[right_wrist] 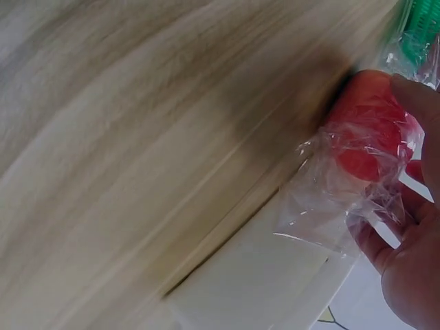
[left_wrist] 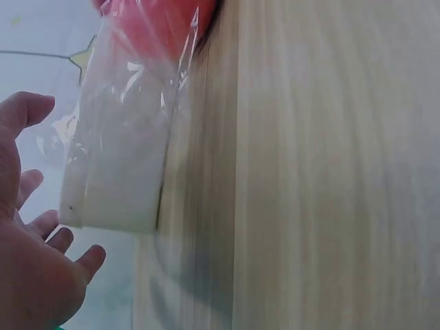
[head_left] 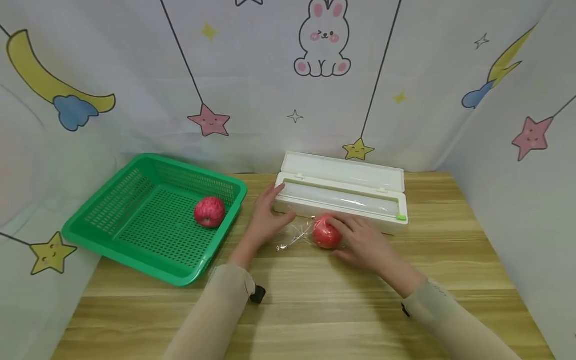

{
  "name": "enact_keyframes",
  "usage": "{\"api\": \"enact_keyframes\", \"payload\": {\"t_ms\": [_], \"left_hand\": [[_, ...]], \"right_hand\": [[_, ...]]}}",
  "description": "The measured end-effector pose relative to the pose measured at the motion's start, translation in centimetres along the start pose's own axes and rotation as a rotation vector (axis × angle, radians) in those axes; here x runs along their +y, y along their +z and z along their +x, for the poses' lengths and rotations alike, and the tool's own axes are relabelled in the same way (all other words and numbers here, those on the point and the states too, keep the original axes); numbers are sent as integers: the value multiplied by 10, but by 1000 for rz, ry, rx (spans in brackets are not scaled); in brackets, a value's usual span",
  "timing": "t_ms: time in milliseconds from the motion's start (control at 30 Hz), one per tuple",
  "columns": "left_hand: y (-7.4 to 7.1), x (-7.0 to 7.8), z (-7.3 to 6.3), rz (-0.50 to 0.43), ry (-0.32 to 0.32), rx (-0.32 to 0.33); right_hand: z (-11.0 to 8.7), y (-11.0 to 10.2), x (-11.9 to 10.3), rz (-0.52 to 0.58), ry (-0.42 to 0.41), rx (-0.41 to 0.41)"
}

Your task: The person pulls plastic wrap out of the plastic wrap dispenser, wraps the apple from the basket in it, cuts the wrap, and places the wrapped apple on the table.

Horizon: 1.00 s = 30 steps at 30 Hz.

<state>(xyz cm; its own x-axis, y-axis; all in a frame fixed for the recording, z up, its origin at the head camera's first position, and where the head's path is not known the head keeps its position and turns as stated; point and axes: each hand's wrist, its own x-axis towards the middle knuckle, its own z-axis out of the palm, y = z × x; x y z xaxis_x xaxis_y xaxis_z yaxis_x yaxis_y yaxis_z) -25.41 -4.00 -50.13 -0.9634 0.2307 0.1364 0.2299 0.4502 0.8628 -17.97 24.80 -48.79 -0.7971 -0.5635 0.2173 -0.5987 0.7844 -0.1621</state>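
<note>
A red apple [head_left: 326,234] partly covered in clear cling film [head_left: 294,235] sits on the table, just in front of a white cling film box [head_left: 342,200]. My right hand [head_left: 366,245] holds the apple from the right; its thumb and fingers also touch the crinkled film in the right wrist view, where the wrapped apple [right_wrist: 368,127] shows closely. To the left, my left hand [head_left: 265,215] has its fingers spread beside the box's left end, near the loose film tail. In the left wrist view, nothing is gripped by the left hand [left_wrist: 34,234].
A green plastic basket [head_left: 96,250] stands at the left with another red apple [head_left: 209,212] inside. The box's lid [head_left: 344,170] is raised toward the back, and its film roll [head_left: 337,198] shows. A printed curtain [head_left: 261,75] surrounds the wooden table [head_left: 315,310].
</note>
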Motion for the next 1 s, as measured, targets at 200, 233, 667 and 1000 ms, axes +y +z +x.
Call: {"api": "enact_keyframes", "payload": {"t_ms": [200, 233, 667, 1000], "left_hand": [[11, 12, -14, 156, 194, 80], [13, 13, -17, 201, 246, 91], [37, 37, -32, 744, 440, -124], [34, 58, -26, 782, 247, -376]], "right_hand": [[4, 4, 0, -2, 8, 24], [4, 4, 0, -9, 5, 33], [-1, 11, 0, -31, -50, 113], [-20, 13, -10, -19, -102, 176]]}}
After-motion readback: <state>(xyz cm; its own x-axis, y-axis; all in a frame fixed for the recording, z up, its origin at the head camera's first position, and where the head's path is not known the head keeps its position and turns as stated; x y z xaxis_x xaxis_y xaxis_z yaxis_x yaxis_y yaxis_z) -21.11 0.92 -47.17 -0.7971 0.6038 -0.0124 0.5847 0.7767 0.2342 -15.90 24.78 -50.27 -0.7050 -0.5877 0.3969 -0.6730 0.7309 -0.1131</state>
